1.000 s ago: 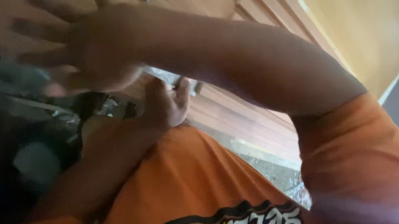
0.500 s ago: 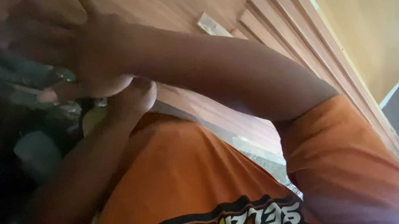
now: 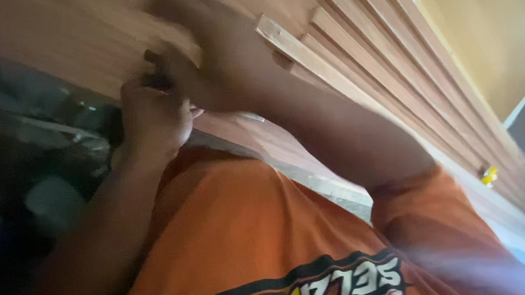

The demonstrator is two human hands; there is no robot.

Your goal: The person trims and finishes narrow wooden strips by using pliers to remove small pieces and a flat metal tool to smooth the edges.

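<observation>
Head view: seen from below at a steep tilt, a person in an orange shirt (image 3: 241, 239) brought both hands together against the underside of a wooden panel (image 3: 56, 39). The left hand (image 3: 152, 118) was curled into a fist around a small dark object (image 3: 157, 80), too blurred to identify, which lay at the top of that fist, touching the panel. The right hand (image 3: 209, 59) crossed over from the other side and pressed just beside it; whether its fingers were open or closed could not be told. Wooden slats (image 3: 358, 52) ran diagonally away behind the right forearm.
</observation>
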